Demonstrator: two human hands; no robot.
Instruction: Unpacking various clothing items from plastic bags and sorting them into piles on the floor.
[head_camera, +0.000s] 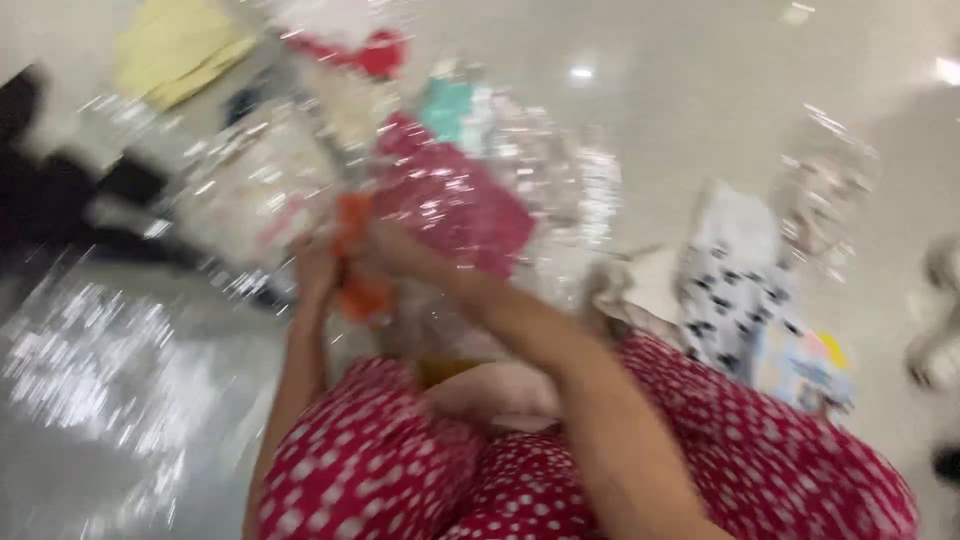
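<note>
Orange cloth (358, 262) is gripped by both hands, left hand (316, 268) and right hand (392, 248), with clear-wrapped garments (455, 200) at twelve o'clock; bagging seems underway.

Between my two hands I have a small orange piece of cloth (352, 258). It hangs upright, a narrow strip running from above my fingers down to a bunched lower end, and motion blur hides its edges and any pattern. Just beside it, touching my right hand, sits a clear plastic packet (455, 205) with deep pink fabric folded inside; its wrapper glints with bright white streaks of reflected light. The packet lies tilted, its upper end pointing away from me, over the pale shiny floor. Whether the orange cloth touches the packet I cannot tell through the blur.
</note>
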